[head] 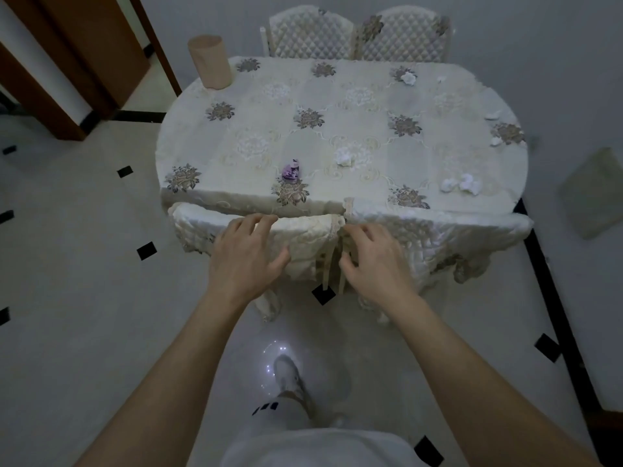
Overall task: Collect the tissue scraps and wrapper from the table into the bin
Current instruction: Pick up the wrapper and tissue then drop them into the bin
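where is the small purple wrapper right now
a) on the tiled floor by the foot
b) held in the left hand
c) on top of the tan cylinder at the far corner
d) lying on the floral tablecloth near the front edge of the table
d: the small purple wrapper lies on the floral tablecloth near the table's front edge, while the left hand and right hand are both empty on the quilted chair backs.
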